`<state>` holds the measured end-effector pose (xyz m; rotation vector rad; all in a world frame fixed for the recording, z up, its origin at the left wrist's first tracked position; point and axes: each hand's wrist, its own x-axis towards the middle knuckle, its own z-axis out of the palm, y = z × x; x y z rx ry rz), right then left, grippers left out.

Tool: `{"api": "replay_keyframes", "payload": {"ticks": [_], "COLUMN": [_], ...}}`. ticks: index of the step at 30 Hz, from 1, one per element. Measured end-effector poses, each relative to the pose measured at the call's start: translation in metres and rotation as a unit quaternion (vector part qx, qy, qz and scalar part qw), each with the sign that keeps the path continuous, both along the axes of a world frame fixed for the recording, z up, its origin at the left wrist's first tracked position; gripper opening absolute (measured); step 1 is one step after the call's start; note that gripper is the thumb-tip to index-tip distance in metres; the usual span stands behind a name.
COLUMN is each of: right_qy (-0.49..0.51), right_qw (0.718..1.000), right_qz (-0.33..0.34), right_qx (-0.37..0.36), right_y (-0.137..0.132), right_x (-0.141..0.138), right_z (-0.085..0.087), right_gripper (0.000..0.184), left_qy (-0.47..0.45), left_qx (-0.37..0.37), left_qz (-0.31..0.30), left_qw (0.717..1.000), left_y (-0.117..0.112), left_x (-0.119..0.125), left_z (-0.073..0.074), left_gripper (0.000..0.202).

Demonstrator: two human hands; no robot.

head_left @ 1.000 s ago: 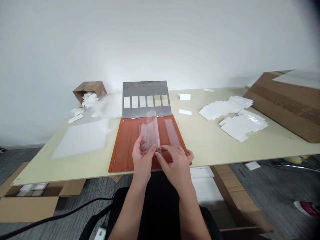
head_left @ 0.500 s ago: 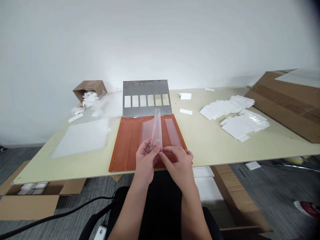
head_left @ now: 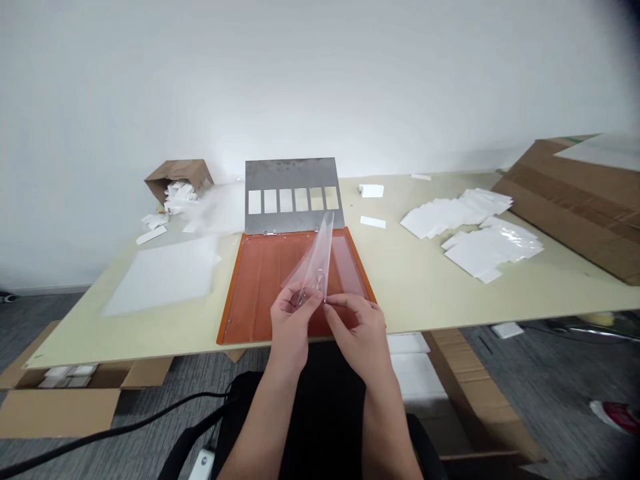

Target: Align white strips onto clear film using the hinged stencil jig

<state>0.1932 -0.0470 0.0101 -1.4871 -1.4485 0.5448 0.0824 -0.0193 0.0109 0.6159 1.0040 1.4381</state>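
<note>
At the lower centre of the frame, the left hand (head_left: 291, 327) and right hand (head_left: 361, 331) both pinch the near end of a clear film strip (head_left: 316, 262), fingertips closed on it. The strip rises tilted toward the upper right above the orange tray (head_left: 255, 287), in front of the grey slotted plate (head_left: 293, 177).

bright, even indoor light; glow on white wall (head_left: 280, 87) behind metal plate (head_left: 293, 193); soft faint shadows; wide-angle bending at edges; dark vignette top-right corner; slight blur.
</note>
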Motion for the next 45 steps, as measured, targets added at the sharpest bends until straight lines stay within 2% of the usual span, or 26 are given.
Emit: {"api": "replay_keyframes", "payload": {"ticks": [8,15,22,26,36,45], "right_qy": [0.012,0.008,0.046,0.050,0.028,-0.026], "right_qw": [1.000,1.000,0.999,0.999,0.999,0.996], "right_qz": [0.007,-0.005,-0.005,-0.017,-0.036,-0.075], "right_qx": [-0.005,-0.005,-0.007,-0.006,0.004,-0.046], "right_y": [0.005,0.009,0.009,0.009,0.009,0.013], "right_x": [-0.001,-0.008,-0.008,-0.006,-0.006,-0.005], "right_z": [0.003,0.015,0.013,0.013,0.008,-0.004], "right_gripper": [0.019,0.019,0.016,0.016,0.015,0.018], "left_qy": [-0.010,-0.072,-0.114,-0.096,-0.052,0.076], "left_qx": [0.010,-0.003,0.014,0.046,0.067,0.119], "left_qz": [0.019,0.080,0.121,0.145,0.206,0.290], "left_qw": [1.000,0.994,0.986,0.984,0.975,0.947], "left_y": [-0.001,0.001,0.006,0.009,0.017,0.028], "left_x": [0.001,-0.001,-0.003,-0.002,-0.001,-0.001], "left_z": [0.000,0.010,0.014,0.015,0.010,0.001], "left_gripper": [0.034,0.037,0.034,0.030,0.033,0.024]}}
